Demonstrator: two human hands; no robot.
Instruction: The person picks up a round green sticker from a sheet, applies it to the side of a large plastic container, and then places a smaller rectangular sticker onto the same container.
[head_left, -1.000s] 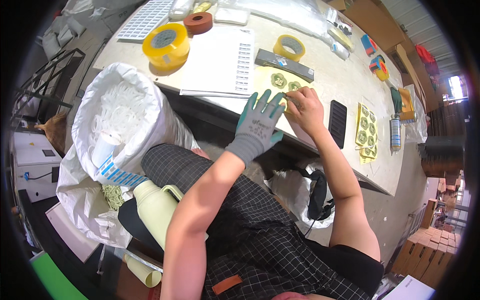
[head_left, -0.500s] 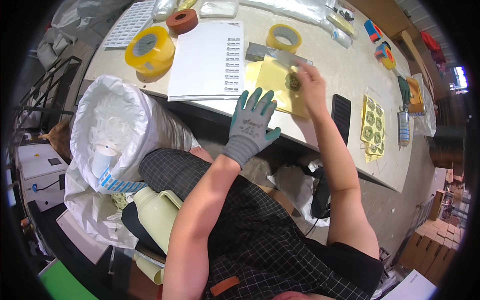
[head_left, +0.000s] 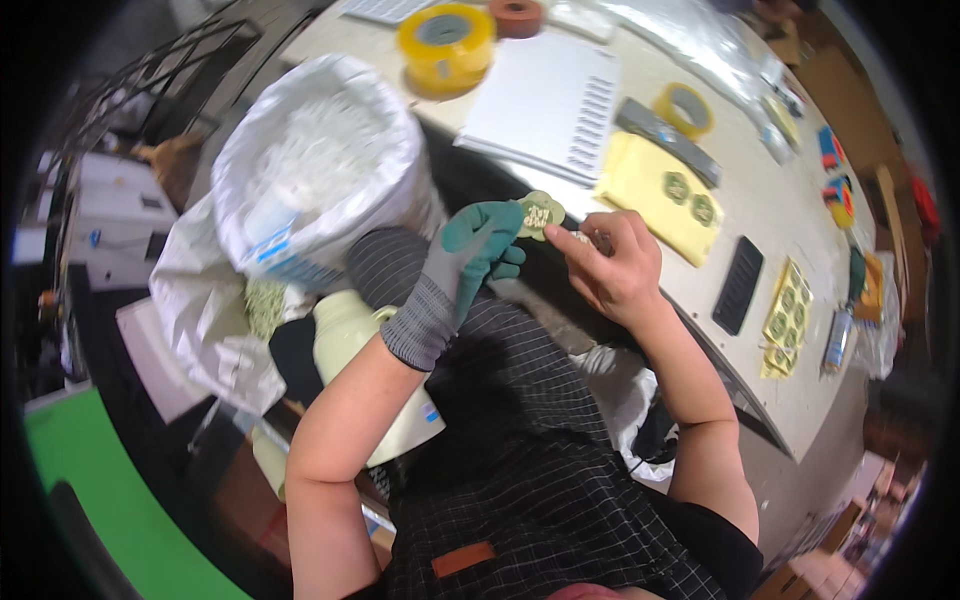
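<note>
green flower sticker (head_left: 541, 213) with pale print in pinch of left hand (head_left: 472, 248), right hand (head_left: 622, 268) beside, hold unclear

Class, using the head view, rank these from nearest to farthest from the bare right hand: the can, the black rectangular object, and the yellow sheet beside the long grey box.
From the right hand:
1. Yellow sheet: closest, just ahead and slightly right.
2. Black rectangular object: to the right.
3. Can: farthest, well off to the right.
</note>
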